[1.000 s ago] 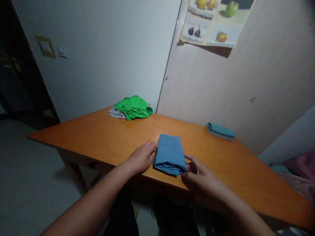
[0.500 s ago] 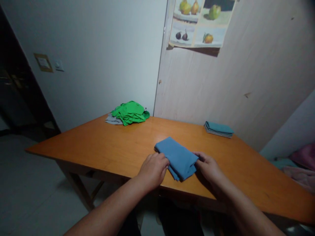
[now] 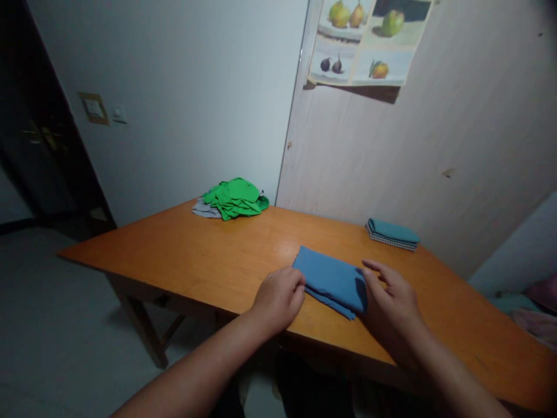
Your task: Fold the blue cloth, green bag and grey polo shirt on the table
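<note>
A folded blue cloth (image 3: 328, 278) lies near the table's front edge, its layers showing along the near side. At its left end, my left hand (image 3: 281, 296) has curled fingers pinching the near-left corner. My right hand (image 3: 394, 293) hovers by the right end with thumb and fingers apart, holding nothing. A shadow from that hand falls on the cloth. Whether the right fingertips touch the fabric I cannot tell.
The orange wooden table (image 3: 174, 249) stands against the wall. A crumpled green garment (image 3: 237, 198) rests on grey fabric at the back left. Towards the back right sits a stack of folded teal and checked cloths (image 3: 391, 233). Fruit pictures (image 3: 369, 43) hang above.
The blue cloth has turned so that its long side runs more left to right, and it looks flatter. My right hand has come away from its edge and opened. The view has shifted slightly.
</note>
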{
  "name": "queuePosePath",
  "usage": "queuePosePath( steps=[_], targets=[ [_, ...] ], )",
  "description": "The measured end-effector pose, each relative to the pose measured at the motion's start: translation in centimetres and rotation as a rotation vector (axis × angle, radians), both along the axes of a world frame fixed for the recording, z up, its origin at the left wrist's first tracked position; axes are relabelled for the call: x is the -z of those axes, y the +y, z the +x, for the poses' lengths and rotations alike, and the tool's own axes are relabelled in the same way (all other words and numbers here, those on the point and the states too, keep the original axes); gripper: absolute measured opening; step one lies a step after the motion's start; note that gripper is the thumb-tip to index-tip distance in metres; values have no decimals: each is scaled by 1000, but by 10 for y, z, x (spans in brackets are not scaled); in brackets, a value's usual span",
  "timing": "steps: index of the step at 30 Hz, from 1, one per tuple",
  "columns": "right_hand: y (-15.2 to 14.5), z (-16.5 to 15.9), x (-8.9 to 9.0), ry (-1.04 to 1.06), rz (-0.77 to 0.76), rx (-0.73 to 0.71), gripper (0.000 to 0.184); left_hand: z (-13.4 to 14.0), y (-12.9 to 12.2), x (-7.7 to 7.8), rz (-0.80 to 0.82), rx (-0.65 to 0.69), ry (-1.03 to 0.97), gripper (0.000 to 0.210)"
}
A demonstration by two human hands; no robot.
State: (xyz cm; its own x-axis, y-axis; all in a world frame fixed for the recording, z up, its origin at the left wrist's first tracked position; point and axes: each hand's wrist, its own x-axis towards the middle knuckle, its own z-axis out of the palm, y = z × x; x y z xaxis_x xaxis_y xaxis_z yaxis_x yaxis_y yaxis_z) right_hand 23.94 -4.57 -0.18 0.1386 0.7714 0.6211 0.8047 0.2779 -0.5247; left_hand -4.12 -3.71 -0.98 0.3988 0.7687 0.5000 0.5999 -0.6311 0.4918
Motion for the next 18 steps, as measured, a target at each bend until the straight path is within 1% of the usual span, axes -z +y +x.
queuePosePath(
  steps=[2,4,6,8,10,12,15,18],
  targets=[
    [-13,-8,-3,-266,-1,-103,43,-12,18,1,-28,-68,-73,11],
    [-21,-18,-4,-476,-24,-186,50,-20,35,3,-82,-99,-103,13],
    [-22,-27,-2,-604,-54,-215,54,-24,46,7,-154,-93,-115,16],
    [-20,-32,3,-647,-77,-216,46,-25,53,10,-219,-66,-107,18],
    [-15,-33,7,-610,-92,-197,38,-25,56,11,-265,-42,-86,19],
    [-10,-31,10,-515,-127,-150,36,-25,58,10,-298,-30,-68,19],
    [-4,-25,11,-305,-236,-105,39,-26,60,5,-321,-22,-53,22],
    [0,-23,9,-67,-305,-126,38,-24,68,-1,-313,-25,-25,24]
  ],
)
